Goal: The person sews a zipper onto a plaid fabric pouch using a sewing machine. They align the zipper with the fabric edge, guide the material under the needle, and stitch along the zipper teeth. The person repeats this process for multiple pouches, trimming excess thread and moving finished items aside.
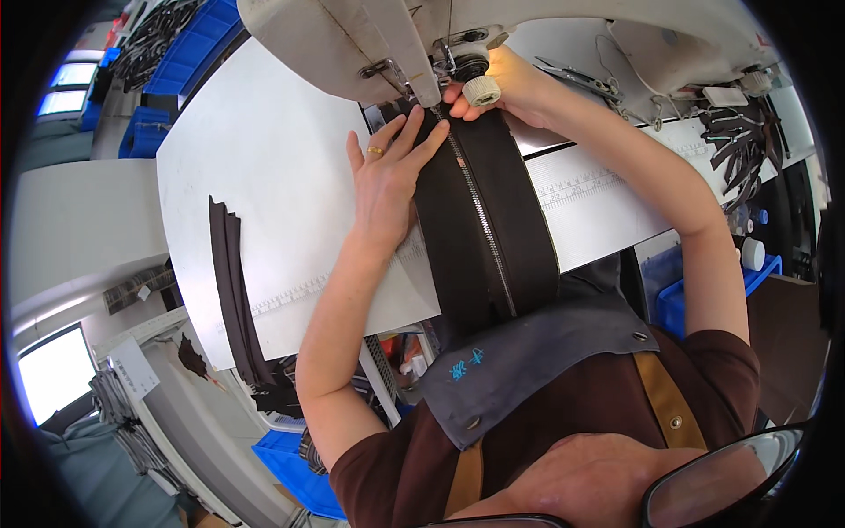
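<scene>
A dark fabric panel (521, 207) with a metal zipper (480, 207) down its middle lies under the sewing machine head (343, 40). On its left edge, close to the presser foot (431, 95), rests my left hand (387, 176), open with fingers spread and a ring on one finger. My right hand (512, 84) reaches round the machine's right side. Its fingertips touch the fabric beside the zipper near the needle; the ribbed knob (481, 91) partly hides those fingers, which look extended. The panel's near end hangs toward my grey apron (537, 361).
Dark fabric strips (231, 290) lie on the white table (264, 150) at left. Scissors (581, 79) and a bundle of dark pieces (744, 145) are at right. Printed rulers (581, 187) run along the tabletop. Blue bins (299, 471) stand below and around.
</scene>
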A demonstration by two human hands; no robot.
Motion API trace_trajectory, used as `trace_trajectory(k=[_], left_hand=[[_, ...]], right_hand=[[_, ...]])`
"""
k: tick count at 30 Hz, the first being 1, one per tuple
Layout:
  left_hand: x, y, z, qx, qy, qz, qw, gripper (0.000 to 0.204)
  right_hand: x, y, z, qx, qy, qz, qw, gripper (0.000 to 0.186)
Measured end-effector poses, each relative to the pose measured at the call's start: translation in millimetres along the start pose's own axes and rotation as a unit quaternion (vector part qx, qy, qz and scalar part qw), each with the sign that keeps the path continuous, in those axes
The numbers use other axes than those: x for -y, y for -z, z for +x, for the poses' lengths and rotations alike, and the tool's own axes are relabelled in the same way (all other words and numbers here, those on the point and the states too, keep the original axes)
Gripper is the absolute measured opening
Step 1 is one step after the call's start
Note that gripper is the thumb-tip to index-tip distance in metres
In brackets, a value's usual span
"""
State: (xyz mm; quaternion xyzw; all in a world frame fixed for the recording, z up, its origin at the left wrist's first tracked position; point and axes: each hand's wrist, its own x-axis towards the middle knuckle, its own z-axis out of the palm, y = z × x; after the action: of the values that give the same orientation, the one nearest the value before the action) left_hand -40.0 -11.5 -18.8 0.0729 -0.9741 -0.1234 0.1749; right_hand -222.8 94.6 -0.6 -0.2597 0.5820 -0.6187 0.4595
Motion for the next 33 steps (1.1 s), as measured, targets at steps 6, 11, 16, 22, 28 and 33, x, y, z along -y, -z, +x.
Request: trace_trajectory(k=[6, 11, 16, 22, 28, 33], left_hand=[[-1.5, 1.7, -0.3, 0.015, 0.02, 0.012, 1.0, 0.047], [-2.1, 4.0, -2.6, 0.002, -0.02, 0.034, 0.999, 0.051], [-0.6, 5.3, -5.8, 0.008, -0.028, 0.031, 0.999, 0.049], [-2.2, 7.9, -4.9, 0.022, -0.027, 0.016, 0.999, 0.052], [-1.8, 8.3, -7.8, 0.028, -0.022, 0.009, 0.999, 0.057], [-1.3, 7.4, -6.5, 0.028, -0.019, 0.009, 0.999, 0.055]], right_hand=[[-18.1, 5.4, -2.1, -0.012, 0.221, -0.364, 0.905, 0.02], [-26.0, 3.5, 2.9, -0.079, 0.319, -0.443, 0.834, 0.025], [-24.0, 4.9, 4.6, -0.063, 0.35, -0.457, 0.815, 0.026], [-25.3, 2.9, 3.3, -0.078, 0.381, -0.503, 0.772, 0.028], [-24.2, 2.9, 5.3, -0.089, 0.412, -0.536, 0.732, 0.025], [-29.7, 6.4, 9.9, -0.094, 0.4, -0.523, 0.746, 0.026]])
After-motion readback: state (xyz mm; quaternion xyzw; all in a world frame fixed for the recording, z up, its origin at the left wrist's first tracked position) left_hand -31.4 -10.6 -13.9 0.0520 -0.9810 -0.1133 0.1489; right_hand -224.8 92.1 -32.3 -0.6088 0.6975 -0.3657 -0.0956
